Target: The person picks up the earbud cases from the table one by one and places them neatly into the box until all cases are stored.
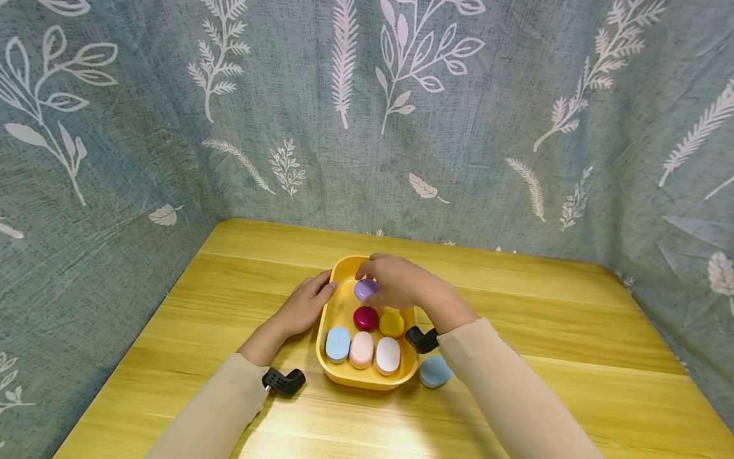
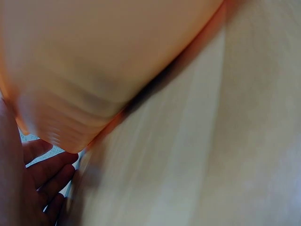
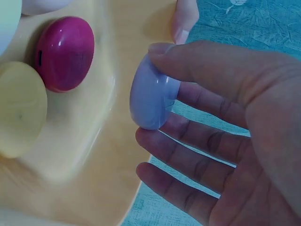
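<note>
My right hand [image 1: 398,280] pinches a glossy purple oval piece [image 3: 153,94] between thumb and fingers over the far part of a yellow tray [image 1: 367,384]. Along the tray's left side, my left hand [image 1: 305,305] holds the wall, thumb at the rim and loosely bent fingers [image 2: 51,167] outside. Inside the tray, a magenta oval piece [image 1: 366,318] with a small dark slot lies next to a yellow one [image 1: 392,324]. Blue [image 1: 338,344], pink [image 1: 361,350] and white [image 1: 388,356] oval pieces line the near end.
A light blue rounded piece [image 1: 434,371] lies on the wooden table [image 1: 550,357], right of the tray's near corner. Behind the table hangs a grey-blue curtain [image 1: 470,140] with white leaf prints. Black wrist cameras [image 1: 283,381] jut from both sleeves.
</note>
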A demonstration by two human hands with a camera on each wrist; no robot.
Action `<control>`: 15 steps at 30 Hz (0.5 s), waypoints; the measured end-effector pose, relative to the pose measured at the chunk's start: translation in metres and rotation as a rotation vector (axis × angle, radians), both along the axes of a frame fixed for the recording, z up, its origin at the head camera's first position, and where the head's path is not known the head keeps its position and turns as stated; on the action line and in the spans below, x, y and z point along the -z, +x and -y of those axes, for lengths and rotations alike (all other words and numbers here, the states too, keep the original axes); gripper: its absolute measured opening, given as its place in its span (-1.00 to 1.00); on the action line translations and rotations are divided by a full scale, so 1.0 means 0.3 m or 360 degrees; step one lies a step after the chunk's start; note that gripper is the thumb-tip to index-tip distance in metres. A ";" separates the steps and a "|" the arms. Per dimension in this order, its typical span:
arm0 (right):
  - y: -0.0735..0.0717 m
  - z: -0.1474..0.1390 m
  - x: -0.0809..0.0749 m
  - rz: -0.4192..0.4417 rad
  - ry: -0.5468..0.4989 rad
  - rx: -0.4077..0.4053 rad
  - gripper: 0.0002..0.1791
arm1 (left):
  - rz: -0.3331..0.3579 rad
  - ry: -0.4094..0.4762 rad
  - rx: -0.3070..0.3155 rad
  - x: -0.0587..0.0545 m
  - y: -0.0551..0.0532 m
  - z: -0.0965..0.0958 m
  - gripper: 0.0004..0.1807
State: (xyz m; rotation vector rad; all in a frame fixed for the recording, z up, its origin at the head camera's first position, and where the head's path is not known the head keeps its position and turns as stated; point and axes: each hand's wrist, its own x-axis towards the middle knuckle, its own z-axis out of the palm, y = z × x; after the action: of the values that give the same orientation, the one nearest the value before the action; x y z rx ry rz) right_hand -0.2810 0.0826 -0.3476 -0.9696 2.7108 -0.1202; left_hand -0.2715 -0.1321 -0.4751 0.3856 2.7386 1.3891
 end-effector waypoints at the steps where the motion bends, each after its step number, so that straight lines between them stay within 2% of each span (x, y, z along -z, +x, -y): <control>1: -0.002 0.006 0.003 0.0009 0.0003 -0.0004 -0.50 | 0.0000 -0.0002 -0.0001 -0.001 0.000 0.001 -0.39; 7: -0.016 0.039 0.024 0.0058 0.0039 -0.0023 -0.50 | -0.0006 0.0000 -0.0007 0.001 -0.001 0.002 -0.40; 15: -0.026 0.065 0.047 0.0042 0.0112 -0.0076 -0.50 | -0.0052 0.0002 0.0013 0.005 -0.004 0.001 -0.39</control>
State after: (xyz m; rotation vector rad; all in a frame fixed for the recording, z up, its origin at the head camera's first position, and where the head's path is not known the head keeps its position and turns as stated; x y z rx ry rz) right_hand -0.2889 0.0631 -0.3616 -1.0041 2.6471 -0.0284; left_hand -0.2727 -0.1324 -0.4766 0.4222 2.7589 1.3948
